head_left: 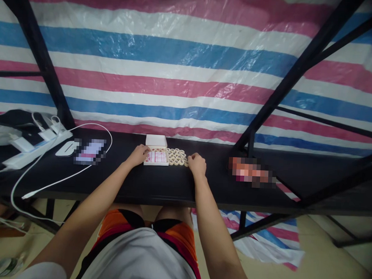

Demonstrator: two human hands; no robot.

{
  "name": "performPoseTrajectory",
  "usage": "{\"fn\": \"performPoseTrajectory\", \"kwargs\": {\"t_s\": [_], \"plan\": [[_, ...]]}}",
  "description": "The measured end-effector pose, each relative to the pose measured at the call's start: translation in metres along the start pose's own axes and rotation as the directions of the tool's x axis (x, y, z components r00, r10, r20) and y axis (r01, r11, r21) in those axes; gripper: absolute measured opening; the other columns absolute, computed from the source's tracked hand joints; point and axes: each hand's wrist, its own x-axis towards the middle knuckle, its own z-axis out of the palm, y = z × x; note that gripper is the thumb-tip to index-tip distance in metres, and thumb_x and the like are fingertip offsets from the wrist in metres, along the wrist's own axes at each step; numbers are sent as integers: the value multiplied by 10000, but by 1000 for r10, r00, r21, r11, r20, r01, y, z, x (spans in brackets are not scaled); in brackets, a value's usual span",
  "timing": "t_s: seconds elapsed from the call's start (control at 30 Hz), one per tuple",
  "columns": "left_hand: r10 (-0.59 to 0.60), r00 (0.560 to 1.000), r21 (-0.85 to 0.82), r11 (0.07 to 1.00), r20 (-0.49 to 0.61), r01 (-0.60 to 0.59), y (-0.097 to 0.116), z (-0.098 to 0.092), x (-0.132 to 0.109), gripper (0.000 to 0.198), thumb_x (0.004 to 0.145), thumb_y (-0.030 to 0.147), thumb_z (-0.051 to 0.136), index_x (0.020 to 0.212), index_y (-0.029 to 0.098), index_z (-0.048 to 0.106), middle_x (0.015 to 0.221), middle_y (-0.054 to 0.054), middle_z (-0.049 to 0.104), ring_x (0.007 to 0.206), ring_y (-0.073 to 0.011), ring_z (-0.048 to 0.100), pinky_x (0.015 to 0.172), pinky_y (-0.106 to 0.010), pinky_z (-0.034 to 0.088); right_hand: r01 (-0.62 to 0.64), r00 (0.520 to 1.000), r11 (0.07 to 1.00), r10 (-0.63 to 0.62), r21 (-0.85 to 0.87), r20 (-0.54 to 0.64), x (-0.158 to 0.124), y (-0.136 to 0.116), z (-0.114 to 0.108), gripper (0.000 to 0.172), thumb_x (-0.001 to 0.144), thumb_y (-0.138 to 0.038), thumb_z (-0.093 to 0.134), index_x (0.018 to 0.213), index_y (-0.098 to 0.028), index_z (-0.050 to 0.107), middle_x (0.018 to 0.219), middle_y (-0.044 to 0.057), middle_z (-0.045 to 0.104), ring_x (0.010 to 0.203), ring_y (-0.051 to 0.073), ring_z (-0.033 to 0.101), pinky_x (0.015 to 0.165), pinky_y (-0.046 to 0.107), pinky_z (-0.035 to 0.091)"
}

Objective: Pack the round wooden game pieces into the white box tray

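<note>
Your left hand [139,154] is at the left edge of a small white box [156,163], its fingers curled against the rim; you cannot tell from here whether they pinch it or only rest there. Just right of that hand, a pink-and-white printed sheet [157,156] shows inside the box, with a few round pieces along its far side, and the white lid [156,140] is open beyond. Between your two hands, pale discs [175,157] with dark markings lie in close rows right beside the box. Your right hand [197,164] has its fingers bent at the rightmost of these discs; whether it grasps one is hidden. Farther right of that hand, well apart, sits a blurred orange item [249,172] on the black desk [159,185]. Off to the left of your left hand lie a blurred phone-like item [89,151], a white cable [48,185] and a white power strip [31,154].
</note>
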Motion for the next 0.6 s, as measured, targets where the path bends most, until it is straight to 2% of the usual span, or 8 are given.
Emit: {"fn": "performPoseTrajectory", "kwargs": {"t_s": [0.2, 0.47, 0.6], "plan": [[3, 1000, 8, 1000, -3, -3, -1, 1, 0, 268, 843, 190, 453, 1004, 183, 667, 947, -82, 586, 912, -211, 557, 876, -344, 443, 43, 999, 999, -42, 22, -8, 0, -1, 2, 248, 834, -311, 458, 921, -180, 650, 881, 109, 652, 833, 230, 609, 731, 313, 426], [3, 1000, 3, 1000, -7, -3, 1, 0, -1, 279, 838, 195, 449, 1009, 178, 669, 962, -90, 594, 939, -225, 560, 884, -353, 447, 190, 980, 980, -185, 59, -75, 2, 0, 9, 218, 845, -255, 444, 892, -184, 645, 931, 91, 608, 833, 199, 578, 711, 279, 403], [13, 1000, 19, 1000, -8, -13, 1, -2, -2, 305, 834, 250, 465, 1059, 182, 659, 1053, -95, 609, 1000, -243, 551, 922, -366, 437, 223, 973, 970, -214, 100, -90, 5, 1, 13, 207, 842, -239, 447, 878, -185, 643, 906, 78, 597, 844, 193, 564, 741, 274, 400]]}}
